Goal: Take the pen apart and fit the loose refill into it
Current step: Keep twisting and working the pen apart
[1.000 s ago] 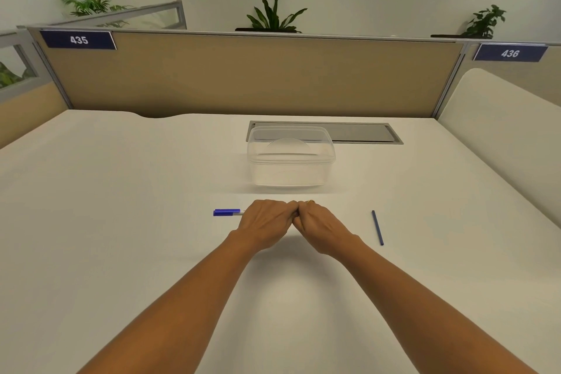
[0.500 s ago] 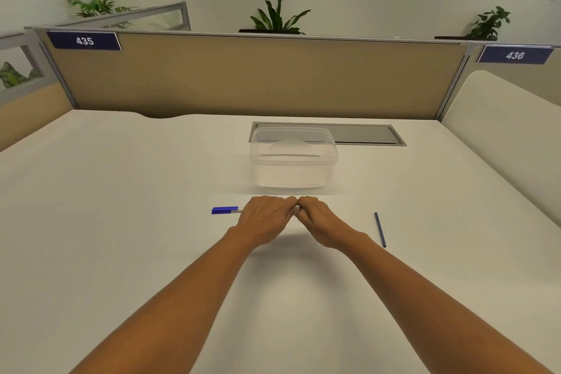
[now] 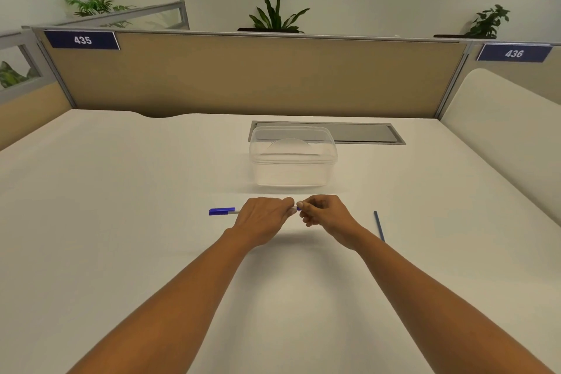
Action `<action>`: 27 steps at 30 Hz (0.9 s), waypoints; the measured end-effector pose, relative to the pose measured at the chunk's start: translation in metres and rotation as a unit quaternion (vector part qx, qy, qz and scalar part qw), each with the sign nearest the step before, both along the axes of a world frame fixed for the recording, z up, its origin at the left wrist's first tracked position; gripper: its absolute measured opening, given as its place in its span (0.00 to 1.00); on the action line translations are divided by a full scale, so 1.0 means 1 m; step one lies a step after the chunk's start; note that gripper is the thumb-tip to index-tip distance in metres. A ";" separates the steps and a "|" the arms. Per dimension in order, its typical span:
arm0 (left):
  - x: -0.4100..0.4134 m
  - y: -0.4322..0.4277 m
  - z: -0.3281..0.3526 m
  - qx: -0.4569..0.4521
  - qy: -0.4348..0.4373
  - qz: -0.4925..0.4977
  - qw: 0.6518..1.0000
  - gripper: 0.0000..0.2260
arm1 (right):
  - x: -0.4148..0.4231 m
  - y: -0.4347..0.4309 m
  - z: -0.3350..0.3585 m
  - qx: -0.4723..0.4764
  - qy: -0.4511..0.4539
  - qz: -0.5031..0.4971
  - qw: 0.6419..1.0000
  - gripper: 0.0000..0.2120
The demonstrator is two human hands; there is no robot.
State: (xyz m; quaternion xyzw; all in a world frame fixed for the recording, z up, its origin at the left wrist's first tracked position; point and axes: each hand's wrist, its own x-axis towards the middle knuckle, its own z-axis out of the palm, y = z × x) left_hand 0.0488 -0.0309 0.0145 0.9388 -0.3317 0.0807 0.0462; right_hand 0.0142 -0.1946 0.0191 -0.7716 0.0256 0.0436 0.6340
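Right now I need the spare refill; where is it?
In the head view, the blue refill lies on the white table, just right of the right hand.

— Where am I sitting?

— In an open-plan office, at a cubicle desk. My white desk (image 3: 121, 222) ends at a tan partition (image 3: 258, 76) on the far side.

— What else shows it?

— Numbered plates on the dividers: 435 (image 3: 82, 40) far left, 436 (image 3: 514, 53) far right. A grey cable hatch (image 3: 364, 132) is set into the desktop, and potted plants (image 3: 277, 17) stand beyond the partition.
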 end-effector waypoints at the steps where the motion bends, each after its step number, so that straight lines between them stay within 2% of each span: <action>1: 0.000 0.000 0.000 -0.001 0.001 -0.001 1.000 0.14 | 0.000 -0.001 0.000 0.011 -0.002 -0.002 1.000 0.07; 11: 0.000 -0.002 0.004 -0.009 0.019 0.005 1.000 0.12 | 0.002 -0.003 -0.003 0.066 -0.024 -0.004 0.997 0.04; 18: -0.001 -0.005 0.002 -0.017 0.015 0.015 1.000 0.14 | 0.003 0.007 -0.008 0.075 0.042 0.025 0.996 0.11; 21: -0.002 -0.005 0.000 -0.026 0.014 0.023 0.999 0.14 | 0.002 0.012 -0.008 0.054 0.040 0.025 0.997 0.13; 27: 0.000 -0.009 0.002 -0.013 0.005 0.050 0.999 0.14 | 0.003 0.025 -0.008 0.088 0.022 -0.030 0.995 0.16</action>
